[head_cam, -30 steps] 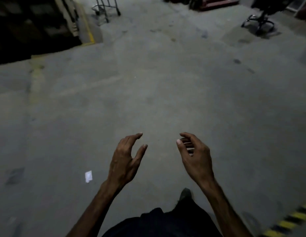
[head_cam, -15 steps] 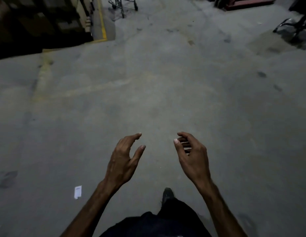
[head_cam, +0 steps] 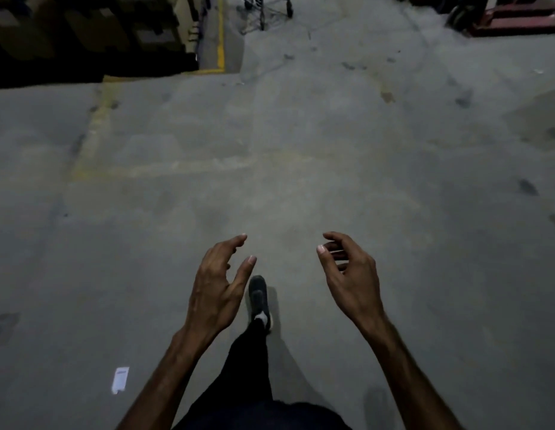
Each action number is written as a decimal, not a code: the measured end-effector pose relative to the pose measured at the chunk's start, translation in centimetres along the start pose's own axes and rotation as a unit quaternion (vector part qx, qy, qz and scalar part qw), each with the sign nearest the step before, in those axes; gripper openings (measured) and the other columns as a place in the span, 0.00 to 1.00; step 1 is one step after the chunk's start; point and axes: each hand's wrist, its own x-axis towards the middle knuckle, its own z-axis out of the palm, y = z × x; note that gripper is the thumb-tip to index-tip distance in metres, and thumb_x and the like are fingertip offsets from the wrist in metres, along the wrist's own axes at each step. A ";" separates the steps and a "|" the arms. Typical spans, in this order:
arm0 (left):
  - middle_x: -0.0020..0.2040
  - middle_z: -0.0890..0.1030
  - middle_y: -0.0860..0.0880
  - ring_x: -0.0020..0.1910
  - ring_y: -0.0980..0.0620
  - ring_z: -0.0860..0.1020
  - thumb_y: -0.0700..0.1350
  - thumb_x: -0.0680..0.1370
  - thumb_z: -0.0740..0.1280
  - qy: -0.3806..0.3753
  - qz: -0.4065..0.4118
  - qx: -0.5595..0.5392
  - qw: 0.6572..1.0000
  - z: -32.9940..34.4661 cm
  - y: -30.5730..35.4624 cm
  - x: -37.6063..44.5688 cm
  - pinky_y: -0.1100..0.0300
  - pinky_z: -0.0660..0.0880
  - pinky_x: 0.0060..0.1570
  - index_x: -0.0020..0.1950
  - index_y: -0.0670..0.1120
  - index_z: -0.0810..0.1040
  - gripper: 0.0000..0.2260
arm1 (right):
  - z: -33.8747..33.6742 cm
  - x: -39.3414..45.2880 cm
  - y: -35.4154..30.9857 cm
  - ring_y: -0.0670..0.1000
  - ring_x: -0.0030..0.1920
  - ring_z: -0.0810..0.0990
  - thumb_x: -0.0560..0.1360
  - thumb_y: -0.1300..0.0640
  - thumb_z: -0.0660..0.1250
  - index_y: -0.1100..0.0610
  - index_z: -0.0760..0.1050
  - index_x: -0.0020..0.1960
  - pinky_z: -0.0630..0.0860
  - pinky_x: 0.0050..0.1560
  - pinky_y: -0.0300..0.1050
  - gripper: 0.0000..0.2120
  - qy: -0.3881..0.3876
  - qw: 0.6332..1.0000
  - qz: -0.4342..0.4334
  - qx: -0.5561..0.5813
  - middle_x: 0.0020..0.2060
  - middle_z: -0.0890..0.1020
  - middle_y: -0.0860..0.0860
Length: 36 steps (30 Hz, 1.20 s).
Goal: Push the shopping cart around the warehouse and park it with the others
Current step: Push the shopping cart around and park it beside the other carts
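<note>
Shopping cart [head_cam: 270,9] sits far ahead at top edge, only lower frame & wheels visible, well apart from both hands. Left hand [head_cam: 218,290] & right hand [head_cam: 350,277] hover over concrete floor [head_cam: 394,187], fingers loosely curled, holding nothing.

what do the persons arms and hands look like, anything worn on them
Both forearms are bare up to the bottom edge of the frame, with no sleeves in view. The left hand and right hand wear no gloves, and no watch, ring or wristband shows. The fingernails are short and pale.
</note>
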 end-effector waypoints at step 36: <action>0.67 0.80 0.54 0.65 0.51 0.80 0.59 0.85 0.65 -0.017 0.024 0.017 0.999 16.4 0.7 90.6 0.41 0.81 0.61 0.75 0.51 0.78 0.22 | 6.5 90.2 -2.2 0.39 0.49 0.84 0.83 0.51 0.71 0.52 0.82 0.65 0.82 0.46 0.38 0.12 0.013 0.999 -0.001 -0.031 0.50 0.85 0.44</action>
